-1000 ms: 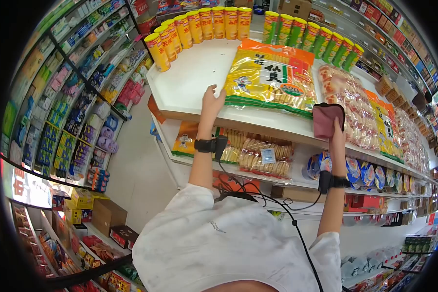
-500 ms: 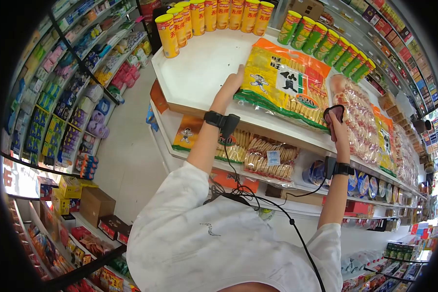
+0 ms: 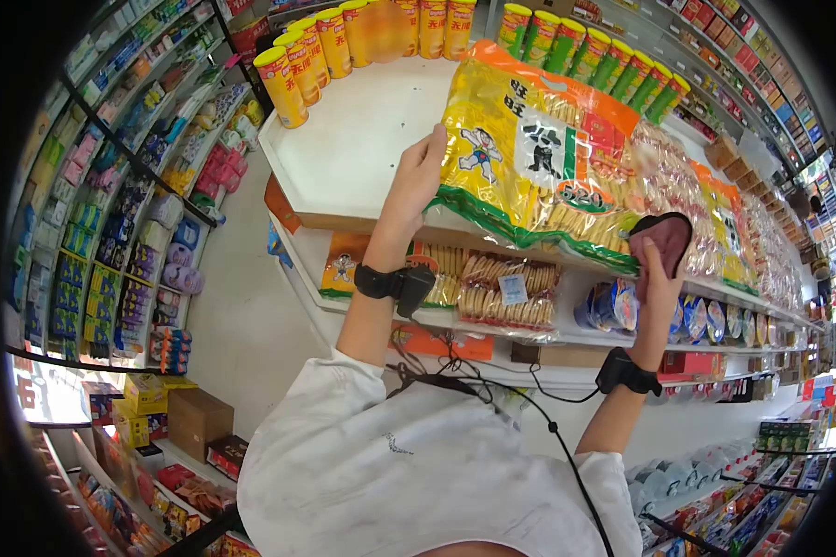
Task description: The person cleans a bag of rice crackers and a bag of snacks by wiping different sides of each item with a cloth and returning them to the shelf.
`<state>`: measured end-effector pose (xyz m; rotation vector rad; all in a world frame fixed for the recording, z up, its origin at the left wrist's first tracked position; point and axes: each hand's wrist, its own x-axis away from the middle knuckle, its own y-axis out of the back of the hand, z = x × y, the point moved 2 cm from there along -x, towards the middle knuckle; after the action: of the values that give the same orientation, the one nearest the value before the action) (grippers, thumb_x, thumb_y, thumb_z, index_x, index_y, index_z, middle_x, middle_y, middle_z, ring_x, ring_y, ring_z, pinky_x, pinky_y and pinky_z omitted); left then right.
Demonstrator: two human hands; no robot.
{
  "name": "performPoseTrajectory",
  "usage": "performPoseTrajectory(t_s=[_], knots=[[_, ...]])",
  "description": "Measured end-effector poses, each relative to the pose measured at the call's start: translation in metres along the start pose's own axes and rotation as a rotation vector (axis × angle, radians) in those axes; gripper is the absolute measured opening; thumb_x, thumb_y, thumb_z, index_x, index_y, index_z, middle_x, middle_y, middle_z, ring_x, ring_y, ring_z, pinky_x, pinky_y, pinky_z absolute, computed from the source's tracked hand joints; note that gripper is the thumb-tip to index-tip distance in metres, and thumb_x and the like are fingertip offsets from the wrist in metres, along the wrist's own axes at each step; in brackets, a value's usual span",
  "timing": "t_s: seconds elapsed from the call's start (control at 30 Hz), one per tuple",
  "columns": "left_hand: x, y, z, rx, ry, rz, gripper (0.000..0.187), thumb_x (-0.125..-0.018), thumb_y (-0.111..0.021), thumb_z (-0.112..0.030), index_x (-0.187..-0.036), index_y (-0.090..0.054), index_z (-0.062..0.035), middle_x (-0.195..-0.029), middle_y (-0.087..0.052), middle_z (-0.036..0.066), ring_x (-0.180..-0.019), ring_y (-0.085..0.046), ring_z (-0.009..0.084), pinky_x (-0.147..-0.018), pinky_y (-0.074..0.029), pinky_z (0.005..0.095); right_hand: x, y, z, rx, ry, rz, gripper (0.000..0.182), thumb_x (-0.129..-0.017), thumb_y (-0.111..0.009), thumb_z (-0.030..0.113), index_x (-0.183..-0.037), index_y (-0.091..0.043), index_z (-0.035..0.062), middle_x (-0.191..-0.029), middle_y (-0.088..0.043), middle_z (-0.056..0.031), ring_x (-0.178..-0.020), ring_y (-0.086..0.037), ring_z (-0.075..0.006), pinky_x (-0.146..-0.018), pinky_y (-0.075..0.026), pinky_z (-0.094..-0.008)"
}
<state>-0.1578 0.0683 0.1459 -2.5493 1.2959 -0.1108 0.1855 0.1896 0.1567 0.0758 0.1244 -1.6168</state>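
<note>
A big yellow, orange and green bag of rice crackers [image 3: 529,153] is tilted up over the front edge of the white display shelf [image 3: 362,148]. My left hand [image 3: 420,178] grips the bag by its left edge, fingers mostly hidden behind it. At the lower right corner, my right hand [image 3: 658,278] is closed around a dark maroon, cloth-like pad [image 3: 664,239] and also holds the bag there. Clear packs of crackers [image 3: 673,190] lie to the right of the bag, partly covered by it.
Yellow snack canisters [image 3: 334,45] line the shelf's back, with green canisters [image 3: 590,54] to their right. Below, another tier holds cracker packs [image 3: 506,288] and blue-lidded tubs [image 3: 613,304]. A black cable [image 3: 553,427] hangs across my shirt. Stocked racks [image 3: 111,213] stand at left.
The cracker bag has been lifted off the shelf and toward me, with both hands on it. The maroon pad now shows more fully at its right corner.
</note>
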Motion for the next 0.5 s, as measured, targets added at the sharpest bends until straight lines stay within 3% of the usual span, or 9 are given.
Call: performPoseTrajectory(t_s=[0.03, 0.1, 0.2, 0.3, 0.33, 0.43, 0.47, 0.5], knots=[[0.01, -0.002, -0.003, -0.002, 0.01, 0.001, 0.052, -0.106, -0.045, -0.042, -0.119, -0.062, 0.0064, -0.107, -0.069, 0.008, -0.093, -0.063, 0.0103, -0.082, -0.049, 0.0253, 0.003, 0.01, -0.001, 0.001, -0.025, -0.046, 0.054, -0.08, -0.084, 0.023, -0.119, -0.057, -0.0018, -0.099, -0.062, -0.0042, -0.076, -0.057, -0.0082, -0.061, -0.045, -0.0213], [0.032, -0.002, 0.004, 0.033, 0.049, -0.016, 0.053, -0.106, -0.046, -0.042, -0.122, -0.061, 0.0058, -0.108, -0.069, 0.008, -0.093, -0.064, 0.0099, -0.081, -0.051, 0.0256, 0.003, 0.03, -0.011, 0.026, -0.026, 0.075, 0.047, -0.082, -0.082, 0.025, -0.114, -0.061, -0.001, -0.099, -0.063, -0.004, -0.078, -0.057, -0.0067, -0.062, -0.045, -0.0201], [0.072, -0.002, 0.025, 0.067, 0.131, -0.076, 0.054, -0.106, -0.045, -0.043, -0.127, -0.058, 0.0047, -0.111, -0.069, 0.009, -0.097, -0.065, 0.0122, -0.082, -0.053, 0.028, 0.02, 0.046, -0.035, 0.106, -0.08, 0.05, 0.047, -0.084, -0.08, 0.031, -0.112, -0.064, -0.0037, -0.104, -0.065, -0.0063, -0.085, -0.059, -0.0092, -0.071, -0.048, -0.0231], [0.095, 0.008, 0.048, 0.17, 0.194, -0.184, 0.053, -0.106, -0.044, -0.043, -0.128, -0.058, 0.0034, -0.114, -0.068, 0.01, -0.099, -0.066, 0.0147, -0.082, -0.054, 0.0298, 0.004, 0.07, -0.092, 0.154, 0.007, 0.057, 0.054, -0.086, -0.078, 0.035, -0.116, -0.062, -0.007, -0.108, -0.065, -0.0092, -0.096, -0.059, -0.013, -0.085, -0.048, -0.0279], [0.098, 0.012, 0.055, 0.283, 0.197, -0.167, 0.046, -0.106, -0.047, -0.039, -0.129, -0.057, 0.0002, -0.116, -0.068, 0.01, -0.099, -0.067, 0.0177, -0.083, -0.055, 0.0312, 0.0, 0.076, -0.092, 0.18, -0.015, 0.137, 0.067, -0.087, -0.076, 0.042, -0.122, -0.059, -0.0115, -0.117, -0.064, -0.015, -0.108, -0.059, -0.0199, -0.097, -0.045, -0.033], [0.12, 0.0, 0.057, 0.379, 0.183, -0.268, 0.042, -0.104, -0.052, -0.036, -0.129, -0.058, -0.003, -0.12, -0.067, 0.01, -0.1, -0.068, 0.0189, -0.081, -0.056, 0.0308, -0.011, 0.097, -0.089, 0.146, -0.116, -0.061, 0.101, -0.078, -0.08, 0.056, -0.138, -0.043, -0.0157, -0.136, -0.053, -0.0221, -0.121, -0.054, -0.0235, -0.103, -0.042, -0.0333], [0.12, 0.012, 0.072, 0.479, 0.261, -0.222, 0.039, -0.102, -0.057, -0.033, -0.129, -0.058, -0.0056, -0.124, -0.065, 0.01, -0.105, -0.066, 0.0216, -0.085, -0.055, 0.0363, -0.023, 0.105, -0.094, 0.161, -0.145, -0.22, 0.104, -0.077, -0.08, 0.057, -0.138, -0.041, -0.0182, -0.138, -0.052, -0.0239, -0.121, -0.055, -0.0241, -0.104, -0.042, -0.0335], [0.125, 0.01, 0.07, 0.535, 0.262, -0.204, 0.039, -0.101, -0.057, -0.033, -0.129, -0.058, -0.0055, -0.125, -0.065, 0.011, -0.108, -0.064, 0.0225, -0.088, -0.054, 0.0385, -0.033, 0.112, -0.088, 0.082, -0.115, -0.257, 0.094, -0.083, -0.076, 0.053, -0.139, -0.043, -0.0155, -0.138, -0.053, -0.0228, -0.121, -0.055, -0.0252, -0.105, -0.041, -0.0342]])
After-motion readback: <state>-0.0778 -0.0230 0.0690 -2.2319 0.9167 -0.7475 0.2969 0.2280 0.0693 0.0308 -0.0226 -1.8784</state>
